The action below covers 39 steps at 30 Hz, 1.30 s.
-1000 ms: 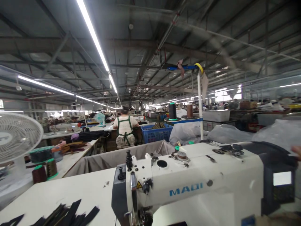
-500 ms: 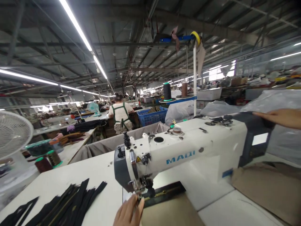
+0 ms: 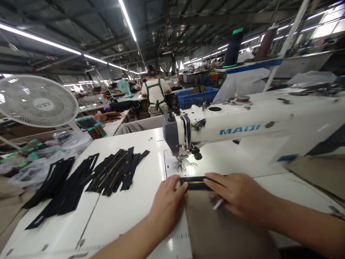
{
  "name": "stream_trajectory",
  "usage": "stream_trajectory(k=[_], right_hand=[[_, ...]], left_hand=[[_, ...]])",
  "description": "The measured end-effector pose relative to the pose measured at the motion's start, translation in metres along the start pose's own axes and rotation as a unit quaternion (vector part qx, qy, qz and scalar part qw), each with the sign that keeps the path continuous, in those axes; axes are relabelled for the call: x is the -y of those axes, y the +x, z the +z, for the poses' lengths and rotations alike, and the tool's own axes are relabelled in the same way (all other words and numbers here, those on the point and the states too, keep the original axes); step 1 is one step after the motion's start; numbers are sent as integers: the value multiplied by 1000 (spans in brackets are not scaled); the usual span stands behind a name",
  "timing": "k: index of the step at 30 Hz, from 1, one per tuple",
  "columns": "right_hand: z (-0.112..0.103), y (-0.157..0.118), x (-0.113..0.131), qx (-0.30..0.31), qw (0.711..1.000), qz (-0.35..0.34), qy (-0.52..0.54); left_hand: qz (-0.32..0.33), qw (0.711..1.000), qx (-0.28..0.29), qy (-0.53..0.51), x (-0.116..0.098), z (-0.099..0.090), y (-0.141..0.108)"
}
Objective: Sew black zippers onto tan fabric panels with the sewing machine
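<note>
A black zipper strip (image 3: 196,182) with gold teeth lies along the top edge of a brown fabric panel (image 3: 212,226), just in front of the white sewing machine (image 3: 242,126). My left hand (image 3: 169,198) pinches the strip's left end between thumb and fingers. At its right end, my right hand (image 3: 237,196) presses the strip with its fingers; a small whitish tool (image 3: 218,203) shows under that hand. The needle area sits just beyond the strip, apart from it. Several black zipper strips (image 3: 115,169) are spread on the white table at left.
A white fan (image 3: 40,102) stands at the left. Thread spools (image 3: 233,48) rise behind the machine. More brown fabric (image 3: 318,174) lies at right. A person (image 3: 156,93) sits with back turned beside a blue basket (image 3: 196,98).
The view has turned down and left. My right hand has come from the machine's right end to the zipper strip. Strip and panel are now out from under the needle area, nearer to me.
</note>
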State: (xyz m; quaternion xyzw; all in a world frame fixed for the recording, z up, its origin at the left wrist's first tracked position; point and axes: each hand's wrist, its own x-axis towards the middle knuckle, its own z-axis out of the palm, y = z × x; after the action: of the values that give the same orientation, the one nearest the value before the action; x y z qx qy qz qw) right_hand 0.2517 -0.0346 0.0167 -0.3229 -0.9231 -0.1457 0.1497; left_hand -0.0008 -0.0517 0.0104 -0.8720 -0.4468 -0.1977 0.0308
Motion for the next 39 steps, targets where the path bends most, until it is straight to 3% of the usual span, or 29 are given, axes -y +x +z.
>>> stream_trajectory(k=[3, 7, 9, 12, 14, 19, 26, 32, 35, 37, 39], right_hand=[[20, 34, 18, 6, 999, -42, -30], [22, 43, 10, 34, 998, -50, -16], [14, 51, 1, 79, 995, -6, 56], [2, 70, -15, 152, 970, 93, 167], [-3, 83, -25, 171, 958, 114, 197], [-3, 91, -33, 170, 956, 115, 211], [10, 83, -21, 118, 971, 126, 165], [20, 84, -16, 110, 976, 145, 121], [18, 83, -15, 103, 979, 139, 106], [15, 81, -16, 100, 983, 121, 98], [12, 78, -18, 99, 986, 101, 90]], left_hand=[[1, 999, 5, -37, 8, -1, 8], [13, 994, 35, -106, 19, -11, 21], [-13, 989, 51, -137, 22, -16, 28], [-107, 979, 60, -162, 24, -17, 37], [-160, 971, 47, -171, 24, -14, 43], [-179, 966, 28, -187, 28, -3, 54], [-200, 954, 56, -216, 35, 6, 54], [-195, 957, 54, -207, 33, 2, 63], [-197, 960, 37, -194, 30, -7, 54], [-184, 968, -12, -168, 23, -7, 34], [-106, 982, -84, -132, 10, 2, 9]])
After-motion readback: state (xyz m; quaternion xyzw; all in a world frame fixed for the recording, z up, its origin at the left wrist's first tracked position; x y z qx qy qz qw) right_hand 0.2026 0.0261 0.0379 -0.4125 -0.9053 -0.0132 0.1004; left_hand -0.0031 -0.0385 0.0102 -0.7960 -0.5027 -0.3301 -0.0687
